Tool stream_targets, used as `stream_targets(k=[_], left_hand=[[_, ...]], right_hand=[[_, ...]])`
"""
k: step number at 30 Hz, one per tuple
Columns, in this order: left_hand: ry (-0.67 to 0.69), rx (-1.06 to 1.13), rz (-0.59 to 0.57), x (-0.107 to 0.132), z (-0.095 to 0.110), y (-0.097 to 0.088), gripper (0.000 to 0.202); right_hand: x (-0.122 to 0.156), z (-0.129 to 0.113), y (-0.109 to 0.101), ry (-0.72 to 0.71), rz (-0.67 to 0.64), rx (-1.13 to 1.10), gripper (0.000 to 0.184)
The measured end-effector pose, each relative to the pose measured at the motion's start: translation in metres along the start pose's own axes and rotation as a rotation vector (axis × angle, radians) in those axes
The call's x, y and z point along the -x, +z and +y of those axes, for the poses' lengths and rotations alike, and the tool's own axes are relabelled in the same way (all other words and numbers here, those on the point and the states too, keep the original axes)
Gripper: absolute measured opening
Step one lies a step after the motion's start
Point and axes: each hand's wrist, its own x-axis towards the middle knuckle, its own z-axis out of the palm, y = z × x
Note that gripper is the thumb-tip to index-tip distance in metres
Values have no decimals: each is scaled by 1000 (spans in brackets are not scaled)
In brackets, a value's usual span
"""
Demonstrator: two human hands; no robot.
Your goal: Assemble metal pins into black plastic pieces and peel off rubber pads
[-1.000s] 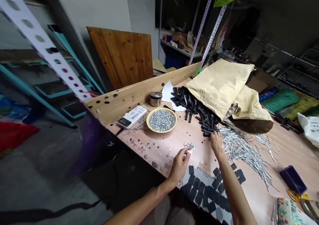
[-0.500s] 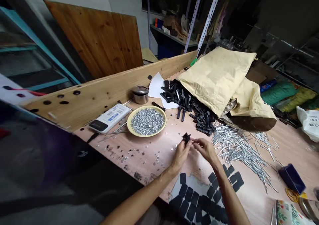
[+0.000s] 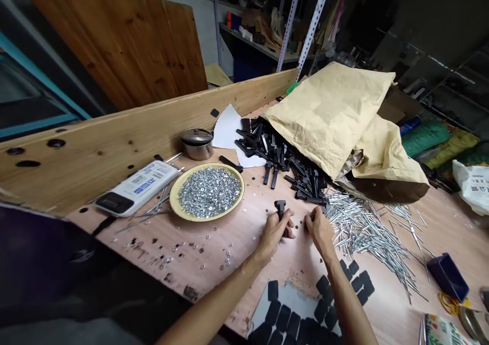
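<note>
My left hand (image 3: 275, 233) is closed around a black plastic part with a T-shaped head (image 3: 280, 206), held upright just above the table. Its lower end is hidden by the fingers. To the right, my right hand (image 3: 319, 227) is low over the tabletop with its fingers pinched together; what they hold, if anything, cannot be made out. Close beyond that hand lies a pile of similar black plastic parts (image 3: 311, 182). Thin metal rods (image 3: 367, 233) are heaped at its right. A yellow bowl (image 3: 175, 207) full of small metal nuts or washers stands left of my left hand.
A large brown paper sack (image 3: 332, 115) lies behind the black parts. Along the left are a white box-like device (image 3: 137, 187), a lidded metal pot (image 3: 197, 145) and a wooden edge board (image 3: 153, 126). Black pads (image 3: 282, 317) lie in front; a blue bin (image 3: 447, 277) stands at right.
My hands have moved apart; the right one has left the black part and gone right, down to the tabletop. The black part is now upright in my left hand. The view has shifted slightly.
</note>
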Motion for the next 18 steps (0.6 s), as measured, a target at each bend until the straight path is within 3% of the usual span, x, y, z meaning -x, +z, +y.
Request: stream_targets(k=[3,5,8,10,11,12,15,18], left_hand=[[-23,-21,-79,1,-5,2,44],[-32,6,-188,1,-7,4,43],[-137,134,-344,0,-6,4,43],[-234,237,-350,-1,-3,3,41],[-267,273,-319,-2,-1,2,39],[-281,294,-274,-3,0,1,36],[-259,300,-153,-5,3,-2,31],[-238,279,-119,-6,3,-4,28]], right_hand=[[25,9,-1,-97,106,-204,15],[38,12,-5,-237,77,-400,18],[37,16,-15,-406,-222,-716,32],[21,19,-21,-401,-408,-861,48],[10,20,-22,-355,-430,-883,53],[-2,20,-23,-295,-394,-862,53],[-34,15,-15,-137,-107,-594,41],[-43,9,-3,-48,67,-398,27]])
